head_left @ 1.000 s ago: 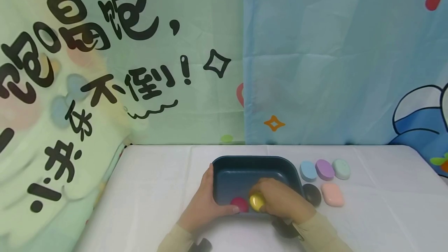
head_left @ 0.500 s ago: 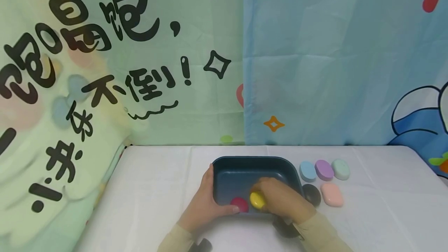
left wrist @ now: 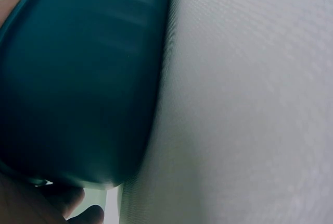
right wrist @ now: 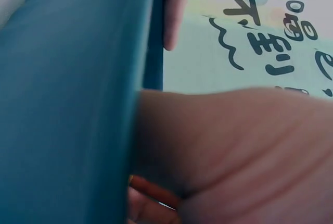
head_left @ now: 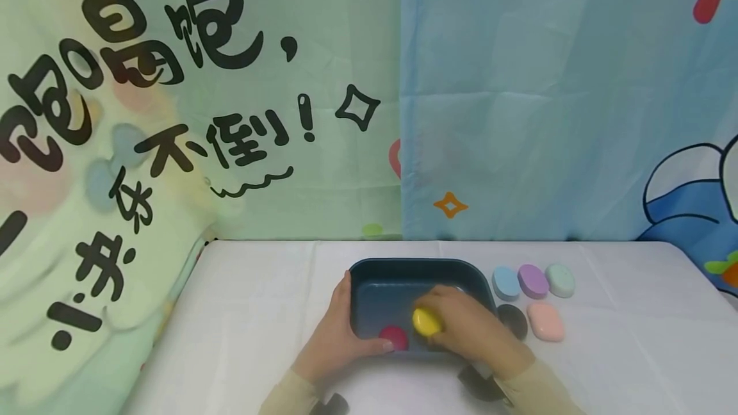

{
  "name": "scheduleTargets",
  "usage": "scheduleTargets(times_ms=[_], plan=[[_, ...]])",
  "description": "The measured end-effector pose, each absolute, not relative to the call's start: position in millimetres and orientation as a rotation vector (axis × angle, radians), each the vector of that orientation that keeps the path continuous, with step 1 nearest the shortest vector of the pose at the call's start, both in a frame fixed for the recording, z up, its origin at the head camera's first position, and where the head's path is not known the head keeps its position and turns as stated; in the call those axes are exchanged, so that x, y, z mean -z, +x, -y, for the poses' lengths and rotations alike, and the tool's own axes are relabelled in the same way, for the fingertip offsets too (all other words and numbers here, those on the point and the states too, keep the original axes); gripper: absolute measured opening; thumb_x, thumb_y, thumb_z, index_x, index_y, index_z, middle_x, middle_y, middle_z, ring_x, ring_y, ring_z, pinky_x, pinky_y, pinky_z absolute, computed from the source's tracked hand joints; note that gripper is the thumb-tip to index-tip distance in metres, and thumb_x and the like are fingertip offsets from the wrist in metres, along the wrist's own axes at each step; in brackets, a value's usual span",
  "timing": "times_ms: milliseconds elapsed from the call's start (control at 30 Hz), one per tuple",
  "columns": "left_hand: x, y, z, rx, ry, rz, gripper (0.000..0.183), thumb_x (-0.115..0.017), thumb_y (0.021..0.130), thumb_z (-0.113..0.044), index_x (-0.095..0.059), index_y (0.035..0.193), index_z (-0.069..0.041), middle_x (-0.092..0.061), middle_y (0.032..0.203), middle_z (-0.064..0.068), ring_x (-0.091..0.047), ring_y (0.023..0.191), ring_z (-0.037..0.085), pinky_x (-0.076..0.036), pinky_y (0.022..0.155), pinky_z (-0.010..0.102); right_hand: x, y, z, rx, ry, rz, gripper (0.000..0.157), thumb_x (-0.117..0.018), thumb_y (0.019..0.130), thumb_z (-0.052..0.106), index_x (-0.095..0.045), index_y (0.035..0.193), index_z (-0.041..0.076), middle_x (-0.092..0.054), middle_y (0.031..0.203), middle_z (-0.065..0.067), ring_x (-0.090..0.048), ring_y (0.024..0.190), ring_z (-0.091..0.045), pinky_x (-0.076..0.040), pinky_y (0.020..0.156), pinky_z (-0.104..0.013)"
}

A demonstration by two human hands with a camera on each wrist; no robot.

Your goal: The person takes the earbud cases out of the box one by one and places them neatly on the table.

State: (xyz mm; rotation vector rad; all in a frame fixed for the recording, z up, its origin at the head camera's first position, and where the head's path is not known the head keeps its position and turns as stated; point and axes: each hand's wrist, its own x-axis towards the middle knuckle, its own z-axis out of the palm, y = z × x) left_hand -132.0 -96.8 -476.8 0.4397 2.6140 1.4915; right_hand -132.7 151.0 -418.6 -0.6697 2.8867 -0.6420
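Note:
A dark blue rectangular tray [head_left: 383, 296] stands on the white-covered table. My left hand [head_left: 340, 338] grips its near left corner, thumb over the near rim and fingers along the left side. Inside the tray, my right hand [head_left: 469, 328] pinches a glossy yellow rounded disc [head_left: 426, 322]. A red disc [head_left: 394, 337] lies at the tray's near wall beside the left thumb. In the left wrist view the tray's outer wall [left wrist: 83, 78] fills the left part. From the right wrist, the right hand [right wrist: 250, 151] reaches behind the tray wall [right wrist: 62, 104], which hides its fingertips.
Right of the tray sit a light blue disc [head_left: 506, 283], a purple disc [head_left: 533, 281], a mint disc [head_left: 560, 280], a dark grey disc [head_left: 512, 321] and a pink rounded square [head_left: 546, 321]. A printed curtain [head_left: 519, 114] hangs behind the table [head_left: 259, 306].
My right hand has lifted slightly with the yellow disc, which now appears a little higher and more tilted. The left hand stays on the tray.

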Motion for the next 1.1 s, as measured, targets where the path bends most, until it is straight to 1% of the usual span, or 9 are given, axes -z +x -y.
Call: scheduleTargets(times_ms=[100, 267, 467, 600, 800, 967, 1100], plan=[[477.9, -131.5, 97.0, -1.495, 0.434, -2.609, 0.133, -0.089, 0.069, -0.051, -0.004, 0.162, -0.008, -0.015, 0.167, 0.006, -0.028, 0.147, 0.029, -0.031, 0.115, 0.052, 417.4, -130.2, -153.8, 0.643, -0.652, -2.894, 0.045, -0.090, 0.069, 0.011, -0.074, 0.112, 0.013, -0.063, 0.102, 0.004, -0.055, 0.091, -0.016, -0.052, 0.086, -0.041], [480.2, -131.9, 97.4, -1.508, 0.447, -2.613, 0.133, -0.090, 0.069, -0.051, -0.005, 0.162, -0.008, -0.015, 0.167, 0.006, -0.028, 0.148, 0.028, -0.031, 0.115, 0.052, 418.8, -127.5, -161.1, 0.642, -0.722, -2.944, 0.043, -0.089, 0.071, 0.012, -0.074, 0.112, 0.014, -0.062, 0.102, 0.005, -0.056, 0.091, -0.014, -0.054, 0.085, -0.040], [481.0, -132.4, 97.6, -1.527, 0.465, -2.622, 0.133, -0.090, 0.068, -0.050, -0.006, 0.162, -0.007, -0.017, 0.166, 0.008, -0.029, 0.147, 0.029, -0.032, 0.115, 0.052, 416.0, -123.3, -168.6, 0.669, -0.763, -2.990, 0.042, -0.087, 0.072, 0.010, -0.074, 0.113, 0.012, -0.063, 0.103, 0.003, -0.058, 0.092, -0.016, -0.055, 0.083, -0.040], [480.0, -131.9, 97.5, -1.523, 0.459, -2.623, 0.133, -0.090, 0.068, -0.050, -0.006, 0.162, -0.007, -0.017, 0.166, 0.007, -0.028, 0.147, 0.029, -0.031, 0.115, 0.052, 412.5, -120.1, -172.3, 0.667, -0.731, -3.006, 0.043, -0.086, 0.073, 0.010, -0.074, 0.114, 0.013, -0.063, 0.105, 0.001, -0.059, 0.094, -0.018, -0.055, 0.082, -0.040], [480.2, -132.4, 97.2, -1.500, 0.446, -2.629, 0.134, -0.089, 0.068, -0.053, -0.005, 0.162, -0.007, -0.016, 0.167, 0.006, -0.027, 0.148, 0.028, -0.031, 0.115, 0.052, 409.2, -114.3, -178.4, 0.661, -0.620, -3.021, 0.045, -0.086, 0.076, 0.015, -0.072, 0.118, 0.014, -0.064, 0.112, -0.003, -0.061, 0.097, -0.021, -0.056, 0.085, -0.044], [479.2, -132.7, 97.0, -1.494, 0.436, -2.619, 0.134, -0.089, 0.068, -0.052, -0.005, 0.162, -0.007, -0.015, 0.167, 0.006, -0.025, 0.149, 0.027, -0.030, 0.116, 0.052, 408.1, -109.0, -185.3, 0.677, -0.617, -3.059, 0.046, -0.086, 0.076, 0.015, -0.072, 0.120, 0.013, -0.064, 0.117, -0.006, -0.062, 0.102, -0.026, -0.056, 0.086, -0.047], [478.2, -132.3, 97.1, -1.491, 0.434, -2.618, 0.134, -0.089, 0.069, -0.052, -0.004, 0.162, -0.007, -0.014, 0.167, 0.005, -0.023, 0.150, 0.026, -0.029, 0.116, 0.052, 406.4, -106.0, -189.4, 0.677, -0.543, -3.040, 0.047, -0.086, 0.077, 0.017, -0.071, 0.122, 0.014, -0.064, 0.118, -0.006, -0.061, 0.102, -0.026, -0.055, 0.088, -0.048]])
